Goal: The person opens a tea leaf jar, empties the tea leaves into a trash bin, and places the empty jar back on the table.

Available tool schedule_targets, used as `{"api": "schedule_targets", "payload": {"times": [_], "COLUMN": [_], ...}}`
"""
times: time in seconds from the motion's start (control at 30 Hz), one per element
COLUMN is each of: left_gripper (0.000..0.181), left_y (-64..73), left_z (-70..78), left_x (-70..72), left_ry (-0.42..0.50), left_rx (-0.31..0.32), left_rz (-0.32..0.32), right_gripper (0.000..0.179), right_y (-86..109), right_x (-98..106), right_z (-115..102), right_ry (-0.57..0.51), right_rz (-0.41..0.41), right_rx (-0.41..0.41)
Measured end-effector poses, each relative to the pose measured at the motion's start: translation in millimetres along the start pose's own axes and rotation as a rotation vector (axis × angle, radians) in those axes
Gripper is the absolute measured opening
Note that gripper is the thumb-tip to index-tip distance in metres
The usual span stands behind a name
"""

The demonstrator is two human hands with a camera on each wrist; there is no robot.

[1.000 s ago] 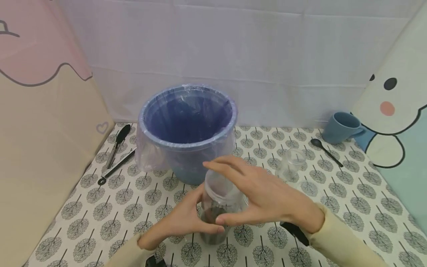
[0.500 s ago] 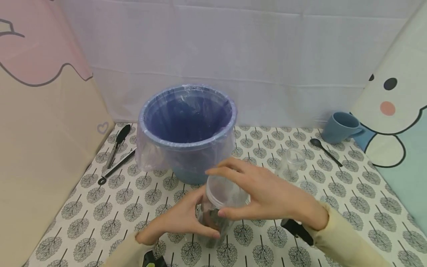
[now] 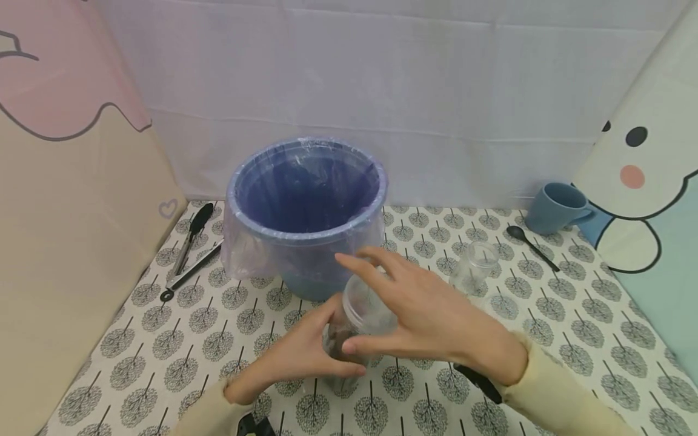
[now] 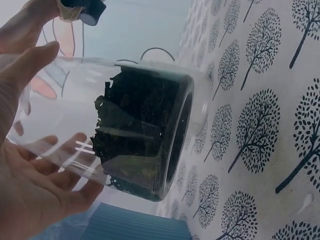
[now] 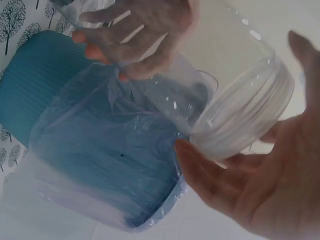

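Left wrist: ragged dark flakes (image 4: 135, 130) in clear jar (image 4: 70, 110), blurred in head view

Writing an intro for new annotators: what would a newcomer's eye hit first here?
Probably the big blue bin, left of centre at the back, with a thin plastic liner folded over its rim. Next, the clear jar in front of it, dark flakes inside, the left grip around its side and the right grip at its top. Then the blue mug, back right.
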State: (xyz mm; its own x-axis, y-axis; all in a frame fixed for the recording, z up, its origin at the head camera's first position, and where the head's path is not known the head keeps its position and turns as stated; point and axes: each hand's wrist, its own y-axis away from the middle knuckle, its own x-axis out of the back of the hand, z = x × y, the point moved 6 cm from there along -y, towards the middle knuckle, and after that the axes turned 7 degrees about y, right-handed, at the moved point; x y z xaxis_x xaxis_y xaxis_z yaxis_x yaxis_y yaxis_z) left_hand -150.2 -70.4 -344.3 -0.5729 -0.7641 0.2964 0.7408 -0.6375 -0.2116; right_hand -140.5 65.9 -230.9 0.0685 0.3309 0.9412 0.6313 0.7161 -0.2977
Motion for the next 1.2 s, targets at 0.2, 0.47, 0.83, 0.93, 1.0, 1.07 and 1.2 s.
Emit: {"api": "schedule_targets", "payload": {"times": [0.2, 0.47, 0.83, 0.93, 1.0, 1.07, 1.2], "left_gripper": [0.082, 0.082, 0.098, 0.096, 0.092, 0.087, 0.083], "left_y": [-1.1, 0.8, -3.2, -3.0, -2.3, -1.5, -0.4], "left_z": [3.5, 0.3, 1.0, 0.6, -0.7, -2.2, -5.0], "left_x": [-1.2, -7.4, -2.8, -3.6, -5.4, -8.1, -10.8], "left_ry": [0.005, 0.174, 0.018, 0.032, 0.073, 0.153, 0.255], "left_rx": [-0.027, -0.066, 0.02, 0.011, -0.002, -0.003, 0.006], "left_rz": [-0.051, -0.33, -0.143, -0.189, -0.252, -0.324, -0.392], "right_gripper": [0.067, 0.062, 0.081, 0.07, 0.067, 0.066, 0.067], "right_y": [0.6, 5.5, 4.7, 5.4, 6.2, 7.2, 11.1], "right_x": [3.9, 2.3, 3.2, 4.7, 6.0, 8.4, 17.1], "right_z": [-2.9, -6.2, 3.1, 2.8, 3.5, 5.3, 12.8], "right_ry": [-0.008, -0.379, 0.024, 0.009, -0.054, -0.142, -0.318], "right_rz": [0.031, -0.202, -0.133, -0.139, -0.166, -0.196, -0.204], "right_rx": [0.008, 0.236, -0.087, -0.044, -0.002, 0.035, 0.055]}}
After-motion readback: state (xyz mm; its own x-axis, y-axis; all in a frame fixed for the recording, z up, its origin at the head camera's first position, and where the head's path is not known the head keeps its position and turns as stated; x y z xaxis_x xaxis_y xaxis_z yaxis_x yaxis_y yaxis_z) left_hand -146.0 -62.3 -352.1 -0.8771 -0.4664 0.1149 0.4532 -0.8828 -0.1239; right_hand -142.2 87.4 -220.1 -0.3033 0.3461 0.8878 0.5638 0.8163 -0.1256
